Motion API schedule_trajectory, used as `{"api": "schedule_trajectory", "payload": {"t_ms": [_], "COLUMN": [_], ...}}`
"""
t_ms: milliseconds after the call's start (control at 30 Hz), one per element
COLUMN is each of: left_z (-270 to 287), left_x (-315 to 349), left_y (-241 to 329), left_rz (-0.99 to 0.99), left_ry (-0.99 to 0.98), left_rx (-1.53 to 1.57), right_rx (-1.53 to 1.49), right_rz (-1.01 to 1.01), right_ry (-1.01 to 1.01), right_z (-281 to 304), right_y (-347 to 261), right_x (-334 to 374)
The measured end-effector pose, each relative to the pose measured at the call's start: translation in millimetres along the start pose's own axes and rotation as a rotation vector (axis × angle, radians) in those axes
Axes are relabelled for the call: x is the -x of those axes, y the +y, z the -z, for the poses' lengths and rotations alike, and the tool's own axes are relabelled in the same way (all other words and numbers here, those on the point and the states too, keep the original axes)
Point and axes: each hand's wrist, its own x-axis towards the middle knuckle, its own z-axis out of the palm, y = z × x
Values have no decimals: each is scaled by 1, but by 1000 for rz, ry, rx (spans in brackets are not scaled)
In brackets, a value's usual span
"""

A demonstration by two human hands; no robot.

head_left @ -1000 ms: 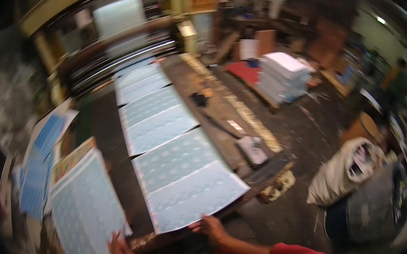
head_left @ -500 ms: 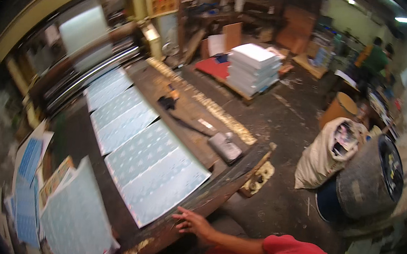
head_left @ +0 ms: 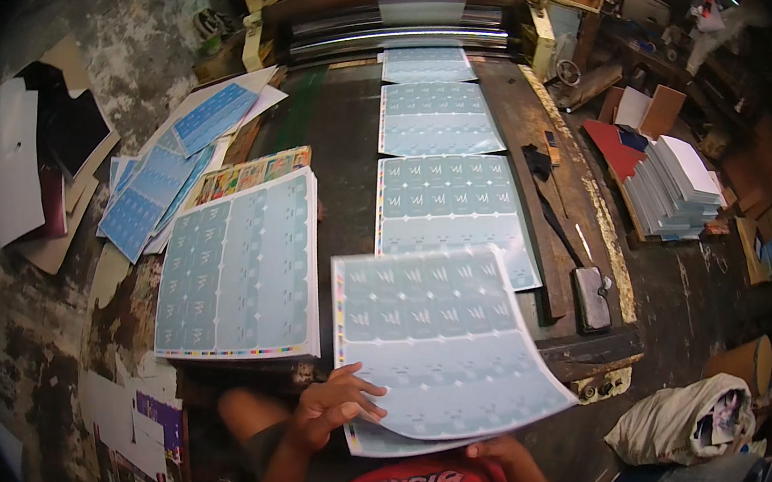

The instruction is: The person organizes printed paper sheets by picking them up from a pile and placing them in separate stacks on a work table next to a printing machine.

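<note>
A printed pale blue-green sheet (head_left: 432, 340) is raised at the near edge of the table, with the margin of a second sheet (head_left: 374, 444) showing beneath it. My right hand (head_left: 498, 450) grips the near edge, thumb on top and the other fingers hidden underneath. At the lower left corner, my left hand (head_left: 336, 407) rests its spread fingers against the paper. Left of these sheets stands a tall stack of matching prints (head_left: 241, 273) with a coloured strip along its edge. More printed sheets (head_left: 441, 120) lie in an overlapping row leading away to the rollers.
A roller machine (head_left: 398, 35) spans the table's far end. A dark pouch-like object (head_left: 592, 298) lies at the right edge. Blue prints (head_left: 152, 183) lie beyond the stack at left. A white paper pile (head_left: 679, 182), a stuffed sack (head_left: 682, 423) and a drum stand to the right.
The view has swung left. The nearest sheet of the row has been lifted and now lies in my right hand's grip. My left hand has come from the stack to the sheet's corner.
</note>
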Motion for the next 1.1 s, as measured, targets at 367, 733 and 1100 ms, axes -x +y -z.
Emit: {"api": "schedule_trajectory", "payload": {"t_ms": [367,733,1100], "left_z": [14,162,156], "left_x": [-42,-354,-445], "left_y": [25,-169,-245], "left_rz": [240,622,478], "left_ry": [-712,73,262], "left_rx": [-288,-752,-583], "right_rx": [-157,-422,-562], "right_rz": [-109,30,148], "right_ry": [169,414,627], "right_z": [-27,-27,-9], "right_y": [9,6,7], "right_x": [9,-47,-85]}}
